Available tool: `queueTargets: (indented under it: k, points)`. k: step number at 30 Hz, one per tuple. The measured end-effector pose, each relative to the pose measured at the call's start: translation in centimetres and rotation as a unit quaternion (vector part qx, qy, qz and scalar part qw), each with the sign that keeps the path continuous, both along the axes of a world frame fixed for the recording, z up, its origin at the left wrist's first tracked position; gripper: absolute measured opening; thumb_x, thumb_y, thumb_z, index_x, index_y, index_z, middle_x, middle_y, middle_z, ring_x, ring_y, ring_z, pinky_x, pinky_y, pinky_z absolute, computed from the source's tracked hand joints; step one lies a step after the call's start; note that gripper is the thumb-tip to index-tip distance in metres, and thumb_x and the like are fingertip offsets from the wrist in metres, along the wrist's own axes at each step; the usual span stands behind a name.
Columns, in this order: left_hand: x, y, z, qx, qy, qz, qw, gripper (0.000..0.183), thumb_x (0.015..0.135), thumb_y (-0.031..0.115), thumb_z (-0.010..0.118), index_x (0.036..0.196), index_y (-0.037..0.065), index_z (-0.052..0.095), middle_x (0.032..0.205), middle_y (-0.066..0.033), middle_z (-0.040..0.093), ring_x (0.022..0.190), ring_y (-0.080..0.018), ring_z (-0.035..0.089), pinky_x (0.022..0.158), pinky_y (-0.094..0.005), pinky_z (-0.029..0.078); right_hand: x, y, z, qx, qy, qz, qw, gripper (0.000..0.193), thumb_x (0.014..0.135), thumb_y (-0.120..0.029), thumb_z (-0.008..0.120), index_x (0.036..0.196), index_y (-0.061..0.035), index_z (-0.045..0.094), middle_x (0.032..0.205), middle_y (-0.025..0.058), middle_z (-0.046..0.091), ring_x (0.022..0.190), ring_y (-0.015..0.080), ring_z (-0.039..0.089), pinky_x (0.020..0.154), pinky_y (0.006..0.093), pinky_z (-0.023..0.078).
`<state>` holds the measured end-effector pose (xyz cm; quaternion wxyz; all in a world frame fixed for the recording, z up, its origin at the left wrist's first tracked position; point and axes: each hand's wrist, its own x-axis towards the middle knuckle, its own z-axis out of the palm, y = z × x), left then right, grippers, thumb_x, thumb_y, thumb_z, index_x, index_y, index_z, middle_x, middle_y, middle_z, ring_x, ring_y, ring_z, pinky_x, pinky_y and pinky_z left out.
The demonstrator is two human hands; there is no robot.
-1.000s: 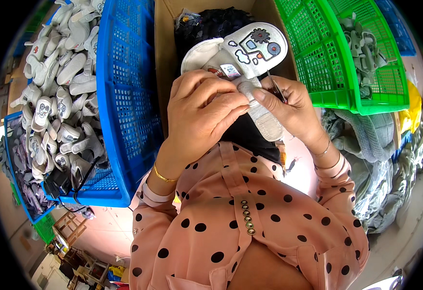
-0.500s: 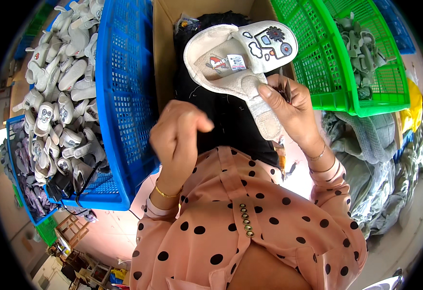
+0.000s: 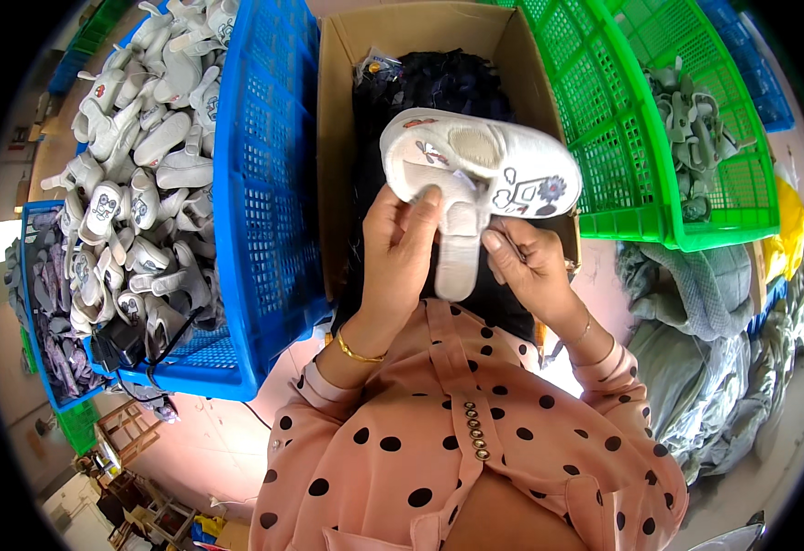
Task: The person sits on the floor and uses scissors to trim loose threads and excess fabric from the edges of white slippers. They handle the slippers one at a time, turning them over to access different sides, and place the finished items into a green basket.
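Note:
A small white cloth shoe (image 3: 535, 170) with a stitched vehicle picture on its toe is held over the cardboard box, tilted with its opening toward me. A long pale strap (image 3: 458, 266) hangs down from its side. My left hand (image 3: 400, 243) is closed on the shoe's near side, thumb on top by the strap's root. Close to the shoe's lower edge, my right hand (image 3: 535, 271) is closed in a pinch. A thin dark sliver shows between its thumb and forefinger, too little to name.
A blue plastic crate (image 3: 269, 184) heaped with pale shoes (image 3: 158, 138) stands at left. Behind the shoe is a cardboard box (image 3: 420, 29) with dark material inside. At right a green crate (image 3: 636, 156) holds grey-green pieces (image 3: 691, 138), above grey fabric bundles (image 3: 696, 294).
My left hand, empty and off the shoe before, has taken hold of it. The shoe has turned and come lower. My right hand has moved down from the strap to the shoe's lower edge.

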<state>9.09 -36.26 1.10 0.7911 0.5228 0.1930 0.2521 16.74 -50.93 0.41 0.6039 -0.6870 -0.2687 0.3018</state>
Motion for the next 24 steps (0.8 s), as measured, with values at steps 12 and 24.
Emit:
queueTargets:
  k: [12,24]
  points:
    - [-2.0,0.8,-0.7,-0.01,0.117,-0.067,0.991,0.019,0.097,0.014,0.055,0.099,-0.004,0.063,0.081,-0.0017,0.063,0.069,-0.0016,0.055,0.059,-0.0179,0.044,2.5,-2.3,0.2,0.005,-0.08,-0.097,0.992,0.039,0.093,-0.028,0.066,0.113,0.0043,0.06,0.087,0.004,0.065,0.075,0.0057,0.057,0.066,0.0204,0.047]
    - [0.7,4.6,2.1,0.654,-0.012,0.01,0.756,0.02,0.077,0.019,0.076,0.095,0.012,0.073,0.095,0.0,0.068,0.089,-0.0237,0.057,0.079,-0.0369,0.046,6.1,-3.2,-1.4,-0.028,0.105,0.015,0.994,0.04,0.092,-0.03,0.067,0.11,0.0057,0.065,0.089,0.0034,0.067,0.08,0.0064,0.059,0.074,0.0212,0.049]
